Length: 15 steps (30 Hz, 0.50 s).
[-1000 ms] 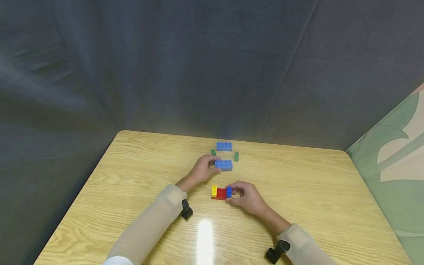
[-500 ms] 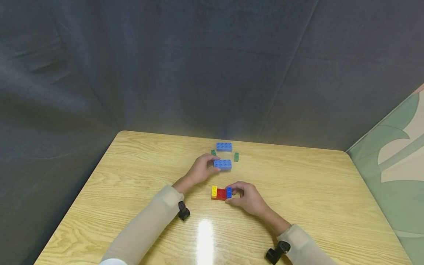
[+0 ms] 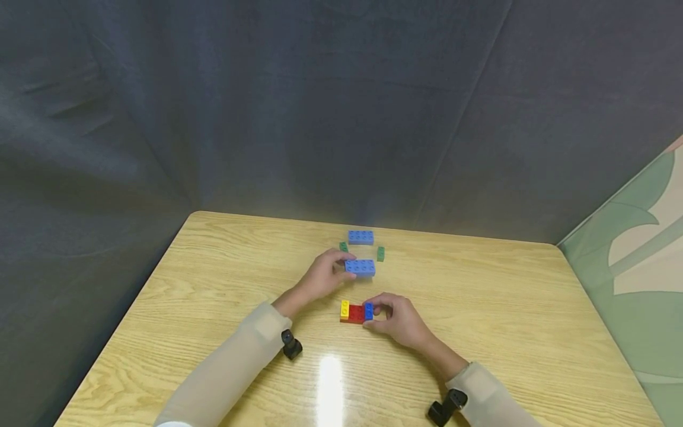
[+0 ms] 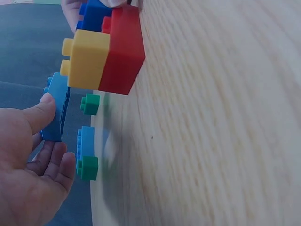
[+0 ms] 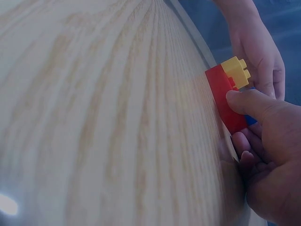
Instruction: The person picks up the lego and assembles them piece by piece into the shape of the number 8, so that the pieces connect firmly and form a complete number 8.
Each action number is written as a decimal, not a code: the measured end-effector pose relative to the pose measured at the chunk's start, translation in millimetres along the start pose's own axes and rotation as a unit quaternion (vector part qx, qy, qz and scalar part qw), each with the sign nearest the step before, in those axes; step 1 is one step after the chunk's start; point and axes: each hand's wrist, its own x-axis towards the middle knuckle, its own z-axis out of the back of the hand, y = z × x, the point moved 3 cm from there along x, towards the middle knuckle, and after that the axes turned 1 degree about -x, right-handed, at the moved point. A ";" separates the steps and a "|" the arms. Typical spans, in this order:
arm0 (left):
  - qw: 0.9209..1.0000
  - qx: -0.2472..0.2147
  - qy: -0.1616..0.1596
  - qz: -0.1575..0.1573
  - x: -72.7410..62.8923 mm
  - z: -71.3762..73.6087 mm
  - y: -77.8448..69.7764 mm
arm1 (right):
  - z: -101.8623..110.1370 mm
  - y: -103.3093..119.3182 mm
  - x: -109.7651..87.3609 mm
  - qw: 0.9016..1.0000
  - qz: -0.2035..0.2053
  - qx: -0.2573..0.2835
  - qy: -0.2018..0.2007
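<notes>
Two hands show on my head feed, and both grasp something. The left hand [image 3: 320, 274] pinches a light blue brick [image 3: 361, 268] by its 9 o'clock end, thumb on the near side and fingers on the far side; my left wrist view shows that brick held off the table [image 3: 480, 284]. The right hand [image 3: 402, 321] grips the dark blue block [image 3: 369, 311] on the 3 o'clock end of a red brick [image 3: 357, 314], its thumb covering part of that block in my right wrist view. A yellow block [image 3: 344, 310] sits on the red brick's 9 o'clock end, with red studs between the two. From that stack, the light blue brick lies at 12 o'clock.

Just past the left fingertips, at 11 o'clock from the light blue brick, I have a small green block [image 3: 344, 246], the nearest thing crowding that hand. A matching green piece [image 3: 381, 254] lies at 1 o'clock, apart from the fingers. Beyond both, at 12 o'clock, rests a second blue brick [image 3: 360, 238], near the far edge. Farther out, a dark cloth [image 3: 341, 112] backs the table and a patterned panel [image 3: 640, 267] stands at 3 o'clock.
</notes>
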 end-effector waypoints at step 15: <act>0.999 -0.026 0.015 -0.037 -12.8 3.1 -13.8 | -0.7 -1.4 -1.1 1.000 0.001 0.006 -0.002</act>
